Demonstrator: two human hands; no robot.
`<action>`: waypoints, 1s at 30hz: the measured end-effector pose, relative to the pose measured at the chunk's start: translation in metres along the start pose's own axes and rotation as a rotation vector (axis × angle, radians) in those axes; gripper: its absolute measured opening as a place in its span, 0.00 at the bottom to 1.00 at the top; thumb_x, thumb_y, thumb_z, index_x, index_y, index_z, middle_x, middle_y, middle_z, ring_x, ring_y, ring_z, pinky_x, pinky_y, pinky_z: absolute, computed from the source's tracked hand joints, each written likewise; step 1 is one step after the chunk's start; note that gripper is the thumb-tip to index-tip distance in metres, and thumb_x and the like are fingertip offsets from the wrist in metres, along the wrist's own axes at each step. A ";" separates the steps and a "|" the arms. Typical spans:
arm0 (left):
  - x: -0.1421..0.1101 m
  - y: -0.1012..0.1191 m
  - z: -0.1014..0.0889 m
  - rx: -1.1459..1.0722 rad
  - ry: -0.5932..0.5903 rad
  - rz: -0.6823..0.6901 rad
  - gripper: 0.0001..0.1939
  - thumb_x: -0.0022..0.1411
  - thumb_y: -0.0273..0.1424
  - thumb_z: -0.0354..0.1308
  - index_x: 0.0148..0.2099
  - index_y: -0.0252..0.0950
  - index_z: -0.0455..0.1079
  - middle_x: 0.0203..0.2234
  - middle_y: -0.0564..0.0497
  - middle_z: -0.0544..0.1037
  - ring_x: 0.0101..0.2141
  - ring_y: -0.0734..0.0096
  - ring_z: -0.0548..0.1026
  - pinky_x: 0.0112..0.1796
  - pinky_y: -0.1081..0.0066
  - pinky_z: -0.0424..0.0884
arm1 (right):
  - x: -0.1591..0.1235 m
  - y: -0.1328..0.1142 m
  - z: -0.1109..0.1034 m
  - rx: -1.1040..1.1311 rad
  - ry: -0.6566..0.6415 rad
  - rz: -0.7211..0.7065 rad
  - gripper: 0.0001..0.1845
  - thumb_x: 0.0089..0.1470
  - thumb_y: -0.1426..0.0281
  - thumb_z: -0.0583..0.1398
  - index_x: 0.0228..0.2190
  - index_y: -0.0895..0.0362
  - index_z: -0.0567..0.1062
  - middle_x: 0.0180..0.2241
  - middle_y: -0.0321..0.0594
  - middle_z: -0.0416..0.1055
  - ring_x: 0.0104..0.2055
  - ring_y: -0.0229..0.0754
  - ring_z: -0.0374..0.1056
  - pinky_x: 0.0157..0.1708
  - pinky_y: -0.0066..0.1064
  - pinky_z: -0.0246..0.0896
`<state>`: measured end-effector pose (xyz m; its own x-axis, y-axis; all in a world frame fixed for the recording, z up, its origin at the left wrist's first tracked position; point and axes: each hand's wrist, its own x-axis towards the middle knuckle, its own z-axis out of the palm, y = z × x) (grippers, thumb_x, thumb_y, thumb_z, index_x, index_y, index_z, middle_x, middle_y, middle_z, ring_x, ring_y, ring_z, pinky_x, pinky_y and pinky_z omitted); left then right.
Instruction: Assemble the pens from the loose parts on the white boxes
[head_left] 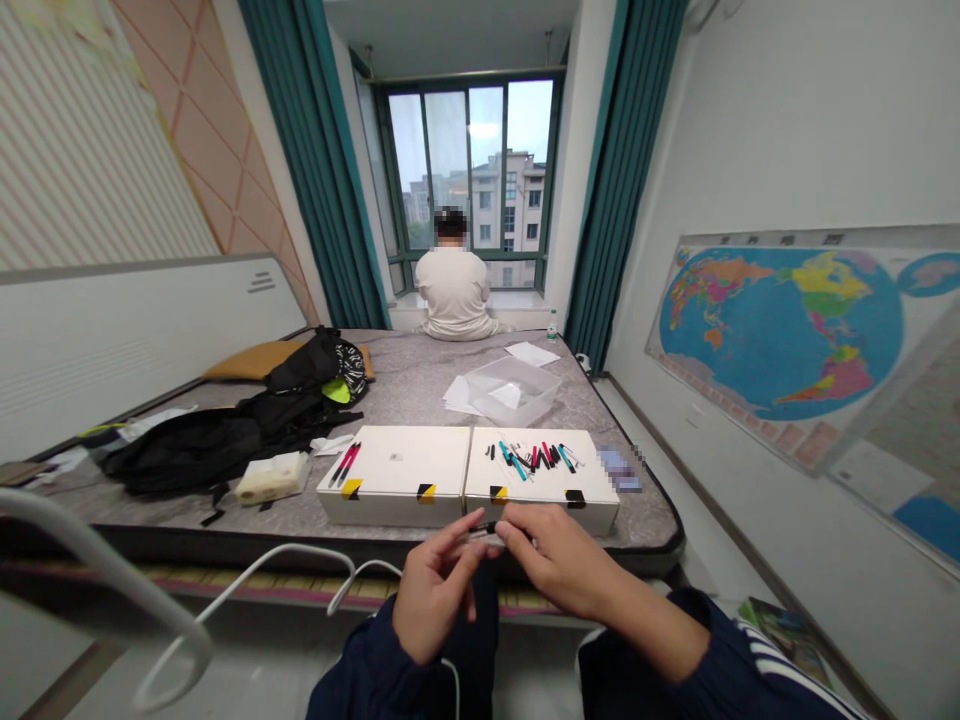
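My left hand and my right hand meet in front of two white boxes. Between my fingertips is a small pen with a dark section and what looks like a clear or white barrel. Fingers of both hands pinch it, and my right fingers hide part of it. On the right box lie several loose pen parts in black, red, teal and white. The left box carries red-and-black pens side by side near its left edge.
The boxes stand on a grey mattress. Behind them are a clear plastic bin and paper sheets. Left are a tissue pack and a black backpack. A white cable loops at front left. A person sits by the window.
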<state>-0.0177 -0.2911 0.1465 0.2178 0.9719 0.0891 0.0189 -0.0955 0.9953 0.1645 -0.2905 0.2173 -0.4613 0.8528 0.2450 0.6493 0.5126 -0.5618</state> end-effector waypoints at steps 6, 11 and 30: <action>0.004 -0.012 -0.013 0.537 -0.032 0.161 0.15 0.58 0.40 0.57 0.40 0.38 0.78 0.17 0.50 0.73 0.19 0.74 0.67 0.23 0.75 0.60 | -0.002 0.008 0.004 -0.122 -0.057 0.063 0.19 0.61 0.65 0.48 0.23 0.58 0.68 0.21 0.37 0.67 0.24 0.35 0.61 0.25 0.28 0.43; 0.004 -0.021 -0.009 0.520 -0.242 0.107 0.16 0.54 0.42 0.60 0.33 0.34 0.78 0.15 0.51 0.71 0.18 0.76 0.62 0.22 0.75 0.55 | -0.004 0.012 0.008 -0.174 -0.072 0.103 0.20 0.61 0.63 0.49 0.22 0.58 0.69 0.20 0.37 0.66 0.22 0.36 0.59 0.23 0.29 0.40; 0.086 -0.041 -0.085 1.062 0.064 0.104 0.11 0.57 0.36 0.56 0.33 0.35 0.76 0.30 0.47 0.75 0.31 0.69 0.71 0.36 0.71 0.63 | -0.022 0.032 0.007 -0.171 -0.506 0.149 0.16 0.59 0.64 0.48 0.33 0.56 0.73 0.31 0.44 0.73 0.32 0.46 0.69 0.27 0.30 0.50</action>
<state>-0.0826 -0.1855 0.1166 0.2161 0.9547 0.2047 0.8503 -0.2870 0.4411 0.1913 -0.2938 0.1879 -0.5623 0.7845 -0.2614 0.7994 0.4347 -0.4149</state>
